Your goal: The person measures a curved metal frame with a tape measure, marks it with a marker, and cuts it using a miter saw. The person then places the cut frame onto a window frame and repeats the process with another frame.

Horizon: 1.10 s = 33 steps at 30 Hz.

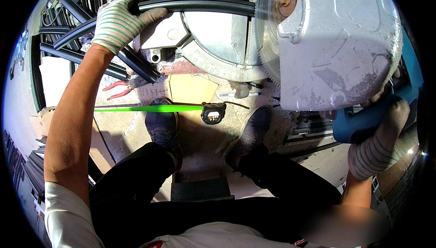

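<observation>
My left hand (117, 23), in a striped knit glove, grips the left end of a black grooved profile (200, 5). The thumb presses along its near side. That profile lies across the bed of a mitre saw (218, 37), and its right end reaches the toothed saw blade (269, 43). A large grey blade guard (336, 43) covers the blade's right side; the blade looks smeared, as if spinning. At the right, my gloved right hand (379, 143) is closed round the saw's blue handle (347, 127); some fingers are hidden behind it.
Several loose black profiles (81, 55) lie crossed at the left. Nearer me are red-handled pliers (119, 89), a yellowish sheet (193, 89) and a black tape measure (213, 113) with its green tape (150, 109) drawn out leftward. My shoes (162, 123) stand below the saw.
</observation>
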Each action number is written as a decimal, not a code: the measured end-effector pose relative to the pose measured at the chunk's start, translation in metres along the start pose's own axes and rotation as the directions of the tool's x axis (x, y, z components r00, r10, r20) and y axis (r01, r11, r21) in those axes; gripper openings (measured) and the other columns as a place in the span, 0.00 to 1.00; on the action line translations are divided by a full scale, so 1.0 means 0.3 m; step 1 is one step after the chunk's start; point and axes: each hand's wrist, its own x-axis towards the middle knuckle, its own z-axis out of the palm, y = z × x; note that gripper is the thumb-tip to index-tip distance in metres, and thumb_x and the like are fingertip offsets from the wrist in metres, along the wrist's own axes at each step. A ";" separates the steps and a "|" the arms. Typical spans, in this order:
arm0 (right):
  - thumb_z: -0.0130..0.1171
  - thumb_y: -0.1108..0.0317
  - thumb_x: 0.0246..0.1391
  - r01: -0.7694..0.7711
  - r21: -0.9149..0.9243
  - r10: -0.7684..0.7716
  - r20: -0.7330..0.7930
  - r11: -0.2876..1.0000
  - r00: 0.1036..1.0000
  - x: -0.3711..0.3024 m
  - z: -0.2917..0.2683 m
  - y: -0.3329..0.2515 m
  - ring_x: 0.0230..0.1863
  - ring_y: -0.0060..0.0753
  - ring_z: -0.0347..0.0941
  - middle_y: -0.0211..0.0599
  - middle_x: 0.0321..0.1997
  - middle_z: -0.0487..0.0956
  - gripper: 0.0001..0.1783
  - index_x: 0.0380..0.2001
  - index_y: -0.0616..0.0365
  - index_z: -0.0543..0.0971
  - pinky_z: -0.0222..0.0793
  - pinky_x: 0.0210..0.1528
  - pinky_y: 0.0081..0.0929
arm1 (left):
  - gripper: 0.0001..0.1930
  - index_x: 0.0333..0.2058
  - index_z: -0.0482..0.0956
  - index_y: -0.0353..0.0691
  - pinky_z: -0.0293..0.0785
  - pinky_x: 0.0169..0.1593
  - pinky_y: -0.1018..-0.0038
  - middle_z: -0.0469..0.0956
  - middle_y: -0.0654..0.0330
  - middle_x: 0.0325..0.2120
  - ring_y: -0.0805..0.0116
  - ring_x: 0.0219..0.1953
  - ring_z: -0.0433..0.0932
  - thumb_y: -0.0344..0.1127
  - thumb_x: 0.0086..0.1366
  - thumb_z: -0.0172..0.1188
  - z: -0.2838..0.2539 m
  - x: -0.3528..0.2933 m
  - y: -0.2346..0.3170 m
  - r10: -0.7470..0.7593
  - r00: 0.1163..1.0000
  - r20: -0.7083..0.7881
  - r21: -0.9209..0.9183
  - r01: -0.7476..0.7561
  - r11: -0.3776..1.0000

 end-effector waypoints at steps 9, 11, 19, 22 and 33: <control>0.53 0.57 0.71 -0.025 0.004 0.025 0.010 1.000 1.000 -0.005 0.000 -0.001 0.41 0.31 0.78 0.43 0.46 0.80 0.25 0.62 0.63 0.69 0.79 0.46 0.28 | 0.44 0.46 0.85 0.26 0.85 0.44 0.69 0.87 0.47 0.34 0.60 0.37 0.88 0.68 0.47 0.77 0.001 -0.007 0.006 0.122 0.987 -0.106 -0.033 -0.126 0.992; 0.53 0.56 0.71 -0.024 0.006 0.024 0.001 1.000 1.000 -0.007 -0.010 -0.005 0.42 0.31 0.78 0.43 0.47 0.80 0.25 0.62 0.63 0.69 0.79 0.46 0.28 | 0.43 0.45 0.86 0.27 0.85 0.44 0.69 0.88 0.47 0.34 0.61 0.37 0.88 0.67 0.48 0.78 -0.004 0.000 0.007 0.035 0.999 -0.025 -0.025 -0.036 0.999; 0.53 0.55 0.71 -0.013 0.013 0.013 -0.018 1.000 1.000 -0.005 -0.015 -0.012 0.44 0.32 0.79 0.43 0.48 0.80 0.26 0.61 0.63 0.70 0.79 0.48 0.30 | 0.42 0.46 0.86 0.28 0.85 0.43 0.69 0.88 0.48 0.34 0.63 0.37 0.88 0.66 0.48 0.78 -0.008 -0.002 0.019 0.006 1.000 -0.006 -0.003 -0.006 1.000; 0.53 0.54 0.71 -0.014 0.014 0.014 -0.019 1.000 1.000 -0.002 -0.013 -0.011 0.44 0.33 0.79 0.43 0.48 0.80 0.26 0.61 0.63 0.70 0.79 0.49 0.30 | 0.43 0.46 0.85 0.28 0.85 0.43 0.69 0.88 0.48 0.34 0.63 0.37 0.88 0.66 0.48 0.78 -0.007 -0.006 0.020 0.001 1.000 -0.011 -0.009 -0.001 1.000; 0.53 0.52 0.71 -0.043 0.017 0.043 0.000 0.999 0.999 -0.003 -0.022 -0.008 0.46 0.34 0.79 0.44 0.49 0.79 0.26 0.60 0.62 0.71 0.79 0.51 0.33 | 0.42 0.47 0.85 0.29 0.85 0.43 0.70 0.88 0.48 0.35 0.63 0.38 0.88 0.65 0.49 0.78 0.007 0.000 -0.002 0.023 1.000 0.002 -0.076 -0.023 0.997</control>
